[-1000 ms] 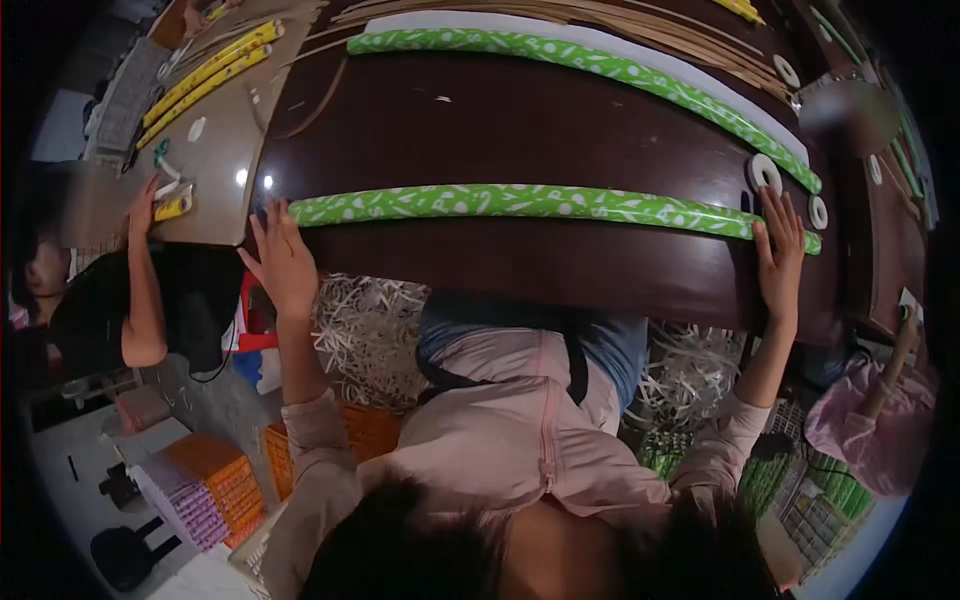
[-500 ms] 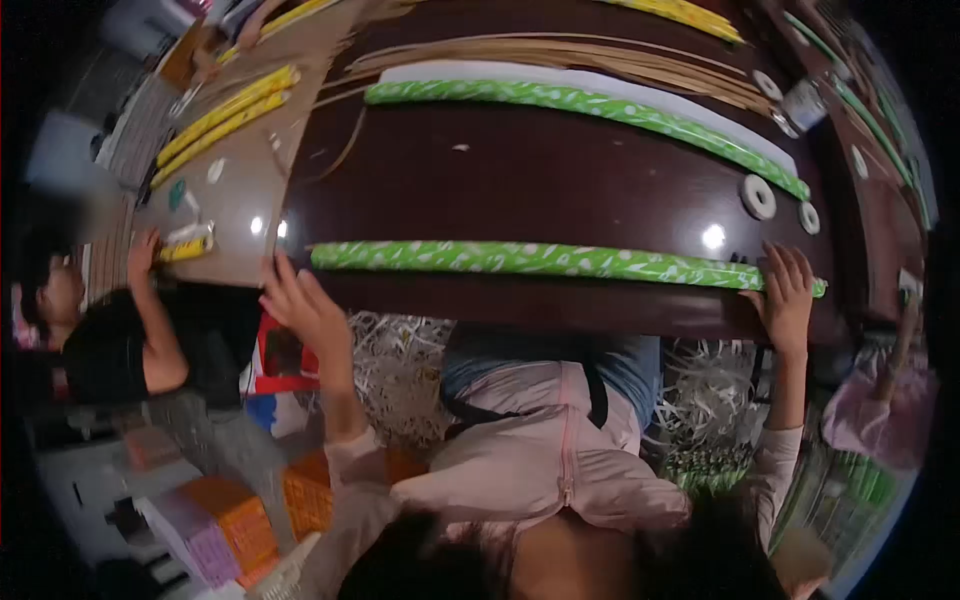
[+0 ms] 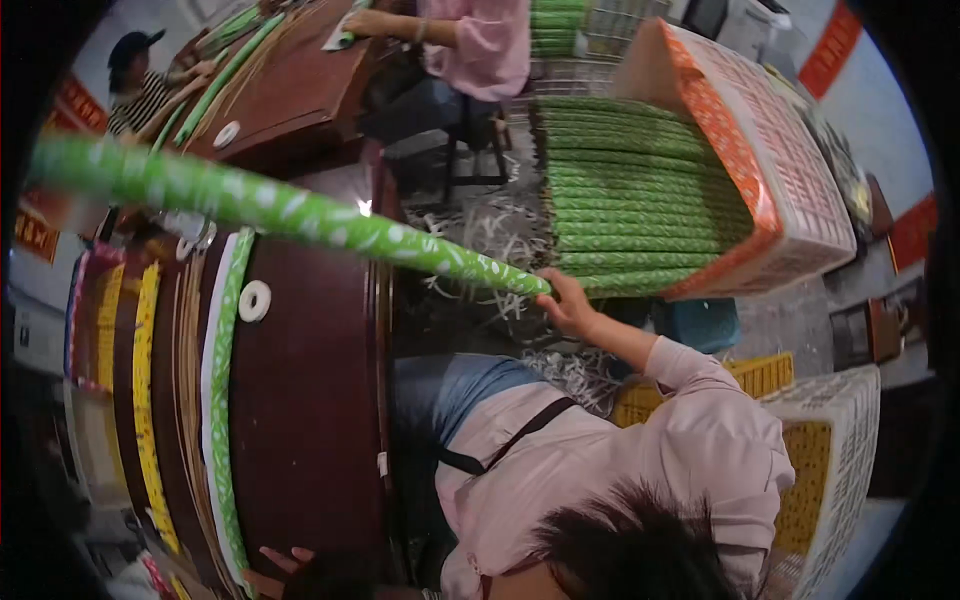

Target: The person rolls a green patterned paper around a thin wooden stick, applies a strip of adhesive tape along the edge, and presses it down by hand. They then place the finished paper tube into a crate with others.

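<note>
My right hand point(image 3: 570, 305) is closed round the near end of a long green gift-wrap roll point(image 3: 345, 232) with a white pattern. The roll is lifted off the table and slants up to the left, its far end blurred. My left hand point(image 3: 275, 572) shows partly at the bottom edge, fingers apart, beside the lower end of another green patterned roll point(image 3: 222, 400) lying on the dark table point(image 3: 310, 430). White paper point(image 3: 208, 350) runs along that second roll.
Many green rolls point(image 3: 640, 190) are stacked beside an orange-edged white crate point(image 3: 760, 150). A tape ring point(image 3: 255, 300) and a yellow roll point(image 3: 145, 400) lie on the table. A co-worker in pink point(image 3: 490, 45) sits beyond; another wears a cap point(image 3: 135, 45). Shredded paper point(image 3: 480, 240) covers the floor.
The view has swung to the right, towards the stacked rolls. The green roll that lay along the table's near edge is now raised in my right hand; my left hand is apart from it.
</note>
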The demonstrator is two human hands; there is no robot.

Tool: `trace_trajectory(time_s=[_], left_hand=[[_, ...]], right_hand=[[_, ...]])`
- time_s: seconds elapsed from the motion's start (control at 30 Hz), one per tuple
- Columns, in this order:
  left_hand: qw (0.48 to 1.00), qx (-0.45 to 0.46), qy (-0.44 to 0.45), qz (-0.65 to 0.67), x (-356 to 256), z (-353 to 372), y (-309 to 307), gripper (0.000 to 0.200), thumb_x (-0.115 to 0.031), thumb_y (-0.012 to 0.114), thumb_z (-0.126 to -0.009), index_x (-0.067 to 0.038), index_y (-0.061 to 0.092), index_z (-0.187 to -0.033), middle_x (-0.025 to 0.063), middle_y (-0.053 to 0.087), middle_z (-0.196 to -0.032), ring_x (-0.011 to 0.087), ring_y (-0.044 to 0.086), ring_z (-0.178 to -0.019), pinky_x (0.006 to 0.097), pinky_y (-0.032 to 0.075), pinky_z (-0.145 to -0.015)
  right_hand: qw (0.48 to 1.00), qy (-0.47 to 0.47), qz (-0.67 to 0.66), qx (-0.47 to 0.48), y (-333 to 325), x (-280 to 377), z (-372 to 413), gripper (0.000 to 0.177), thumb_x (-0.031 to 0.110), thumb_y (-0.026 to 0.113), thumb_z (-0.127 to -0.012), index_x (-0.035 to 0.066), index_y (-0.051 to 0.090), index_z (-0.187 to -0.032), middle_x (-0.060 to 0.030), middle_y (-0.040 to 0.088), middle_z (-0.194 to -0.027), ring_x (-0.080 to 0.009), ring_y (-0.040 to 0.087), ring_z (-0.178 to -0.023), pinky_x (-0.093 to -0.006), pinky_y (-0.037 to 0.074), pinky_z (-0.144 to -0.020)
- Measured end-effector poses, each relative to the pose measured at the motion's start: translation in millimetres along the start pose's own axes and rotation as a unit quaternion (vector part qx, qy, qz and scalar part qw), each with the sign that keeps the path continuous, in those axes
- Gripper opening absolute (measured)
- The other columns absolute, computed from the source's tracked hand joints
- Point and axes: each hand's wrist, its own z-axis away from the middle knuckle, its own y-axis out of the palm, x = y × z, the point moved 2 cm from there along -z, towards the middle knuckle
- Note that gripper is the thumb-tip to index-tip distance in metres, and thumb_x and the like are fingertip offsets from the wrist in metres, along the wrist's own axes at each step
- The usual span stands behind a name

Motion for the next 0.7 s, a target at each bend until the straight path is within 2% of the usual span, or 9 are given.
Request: trace_trajectory(time_s=[0.03, 0.07, 0.13, 0.23, 0.33, 0.4, 0.47, 0.6, 0.7], left_hand=[[1.0, -0.005, 0.015, 0.023, -6.2, -6.6, 6.4, 0.039, -0.016, 0.04, -0.104, 0.004, 0.049, -0.136, 0.0228, 0.033, -0.15, 0.0396, 0.033, -0.138, 0.0535, 0.033, -0.11], [0.999, -0.007, 0.028, 0.041, -10.0, -12.0, 11.6, 0.039, -0.016, 0.04, -0.104, 0.003, 0.05, -0.136, 0.0228, 0.033, -0.15, 0.0396, 0.033, -0.138, 0.0535, 0.033, -0.11], [0.996, -0.01, 0.051, 0.066, -18.1, -19.3, 18.2, 0.039, -0.016, 0.04, -0.104, 0.003, 0.05, -0.136, 0.0228, 0.033, -0.15, 0.0396, 0.033, -0.138, 0.0535, 0.033, -0.11], [0.993, -0.008, 0.08, 0.09, -20.0, -25.4, 23.4, 0.039, -0.016, 0.04, -0.104, 0.003, 0.05, -0.136, 0.0228, 0.034, -0.15, 0.0396, 0.033, -0.138, 0.0534, 0.034, -0.11], [0.99, -0.004, 0.096, 0.105, -22.9, -29.8, 22.1, 0.039, -0.016, 0.04, -0.104, 0.003, 0.05, -0.136, 0.0228, 0.034, -0.149, 0.0396, 0.033, -0.138, 0.0534, 0.034, -0.11], [0.988, -0.009, 0.102, 0.115, -27.5, -36.0, 24.8, 0.038, -0.016, 0.04, -0.104, 0.003, 0.05, -0.136, 0.0228, 0.034, -0.149, 0.0396, 0.033, -0.138, 0.0534, 0.034, -0.11], [0.987, -0.013, 0.107, 0.122, -29.1, -42.9, 28.1, 0.038, -0.015, 0.04, -0.104, 0.003, 0.051, -0.135, 0.0228, 0.034, -0.149, 0.0396, 0.033, -0.138, 0.0533, 0.034, -0.11], [0.983, -0.008, 0.127, 0.133, -26.0, -52.7, 34.0, 0.038, -0.015, 0.04, -0.103, 0.003, 0.051, -0.135, 0.0228, 0.035, -0.149, 0.0395, 0.034, -0.138, 0.0533, 0.034, -0.11], [0.979, 0.007, 0.144, 0.144, -25.1, -55.0, 37.9, 0.038, -0.015, 0.041, -0.103, 0.003, 0.051, -0.135, 0.0228, 0.035, -0.149, 0.0395, 0.034, -0.138, 0.0532, 0.034, -0.11]], right_hand=[[0.997, -0.002, -0.049, -0.056, 11.2, -3.6, 20.9, 0.031, 0.026, 0.058, -0.096, 0.003, 0.054, -0.116, -0.0127, 0.061, -0.083, -0.0227, 0.059, -0.07, -0.0342, 0.048, -0.065], [0.955, 0.227, -0.19, -0.009, 17.4, 11.7, 37.7, 0.032, 0.031, 0.05, -0.1, 0.003, 0.053, -0.116, -0.006, 0.058, -0.087, -0.0123, 0.056, -0.077, -0.0279, 0.047, -0.067], [0.892, 0.222, -0.361, -0.157, 48.2, 11.9, 51.2, 0.03, 0.031, 0.043, -0.103, 0.004, 0.051, -0.115, -0.0041, 0.055, -0.08, -0.009, 0.051, -0.065, -0.0237, 0.045, -0.059], [0.833, 0.298, -0.381, -0.268, 52.9, 19.3, 37.5, 0.031, 0.036, 0.041, -0.104, 0.007, 0.051, -0.101, -0.0041, 0.052, -0.071, -0.0122, 0.049, -0.053, -0.0266, 0.043, -0.051], [0.79, 0.399, -0.344, -0.313, 46.1, -5.1, 31.0, 0.031, 0.036, 0.046, -0.102, 0.008, 0.051, -0.092, -0.0038, 0.051, -0.066, -0.0126, 0.049, -0.049, -0.0283, 0.041, -0.047], [0.793, 0.42, -0.313, -0.312, 42.2, -7.8, 20.6, 0.03, 0.034, 0.051, -0.1, 0.007, 0.052, -0.087, -0.0028, 0.049, -0.061, -0.0137, 0.048, -0.046, -0.0297, 0.04, -0.044], [0.699, 0.484, -0.347, -0.396, 54.6, -29.5, 19.3, 0.028, 0.031, 0.055, -0.099, 0.007, 0.05, -0.085, -0.0023, 0.047, -0.06, -0.0147, 0.048, -0.046, -0.0306, 0.039, -0.044], [0.668, 0.38, -0.37, -0.522, 60.7, -77.0, -14.8, 0.029, 0.034, 0.054, -0.099, 0.006, 0.049, -0.093, -0.0035, 0.05, -0.062, -0.0162, 0.052, -0.053, -0.0329, 0.04, -0.047], [0.674, 0.432, -0.167, -0.576, 53.2, -165.1, -62.8, 0.043, 0.044, 0.052, -0.098, 0.001, 0.051, -0.1, -0.0109, 0.061, -0.071, -0.0201, 0.057, -0.058, -0.0356, 0.043, -0.05]])
